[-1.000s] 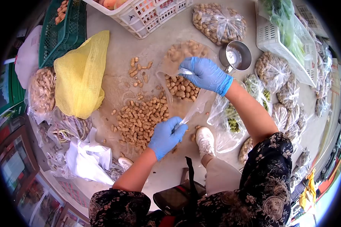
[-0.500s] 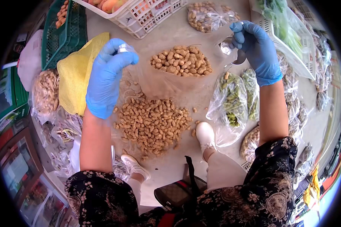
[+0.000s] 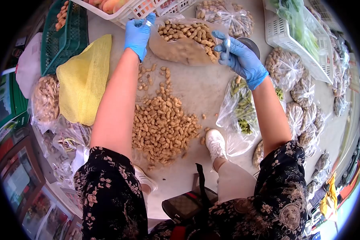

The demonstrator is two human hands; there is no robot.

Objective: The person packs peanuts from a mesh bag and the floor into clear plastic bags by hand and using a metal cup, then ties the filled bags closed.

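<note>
Both gloved hands, left hand [image 3: 138, 34] and right hand [image 3: 240, 58], pinch the clear bag [image 3: 180, 50] of peanuts [image 3: 186, 32] by its corners. If either grip slips, I judge nuts could spill onto the floor [image 3: 200, 90] pile [image 3: 162, 128].

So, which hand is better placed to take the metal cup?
Probably the right hand: it grips the peanut bag just beside the metal cup; the left hand holds the far corner.
</note>
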